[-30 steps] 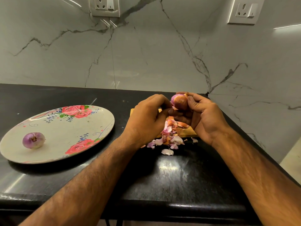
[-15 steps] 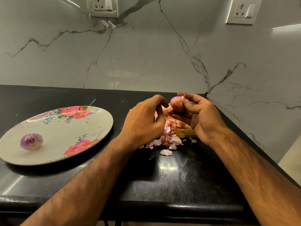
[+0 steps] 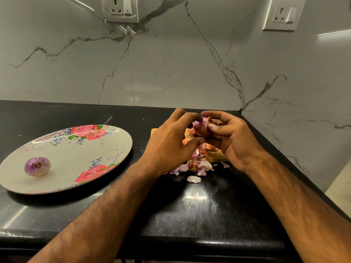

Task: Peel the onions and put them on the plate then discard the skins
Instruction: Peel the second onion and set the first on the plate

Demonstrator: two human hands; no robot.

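Observation:
A small partly skinned onion (image 3: 201, 128) is held above a wooden board (image 3: 216, 157), gripped between the thumb and fingers of my right hand (image 3: 230, 138). My left hand (image 3: 173, 144) is right beside it, its fingertips curled onto the onion's top and its thumb underneath. A heap of pink and brown onion skins (image 3: 195, 165) lies under both hands on the board and the counter. One peeled purple onion (image 3: 37, 166) sits on the left part of the floral plate (image 3: 79, 158).
The black counter (image 3: 199, 209) ends at a front edge near me and at a marble wall on the right. A loose skin piece (image 3: 193, 179) lies in front of the heap. Two wall sockets sit high on the backsplash.
My left hand dropped toward the skin heap half a second ago and has come back up onto the onion. The right hand has kept hold of the onion, turning it slightly.

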